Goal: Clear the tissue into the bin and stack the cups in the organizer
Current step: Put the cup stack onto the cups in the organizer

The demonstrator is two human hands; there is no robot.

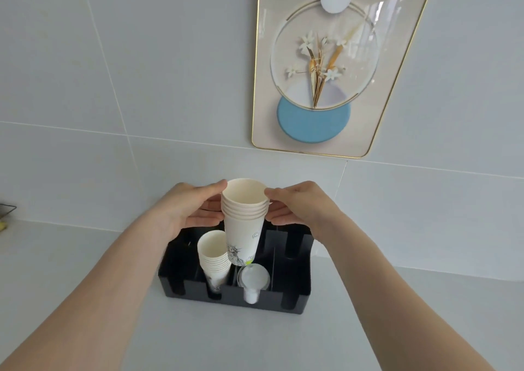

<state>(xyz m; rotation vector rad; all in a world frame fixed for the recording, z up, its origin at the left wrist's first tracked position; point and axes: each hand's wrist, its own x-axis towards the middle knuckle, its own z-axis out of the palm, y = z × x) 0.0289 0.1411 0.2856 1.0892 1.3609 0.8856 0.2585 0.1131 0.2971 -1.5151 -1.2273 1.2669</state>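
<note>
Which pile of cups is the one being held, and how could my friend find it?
Find the black organizer on the pale counter below the framed flower picture. Above it, the left hand and right hand grip a held stack of cups near its rims. Unlike the lower stack seated in a slot, it is raised and tilted.

left hand (188, 206) + right hand (297, 204): gripping cup stack (243, 223) | above black organizer (292, 282) | second stack (214, 260) inside

Pale grey countertop (397, 314) against tiled wall; black organizer (292, 291) sits directly on it.
</note>
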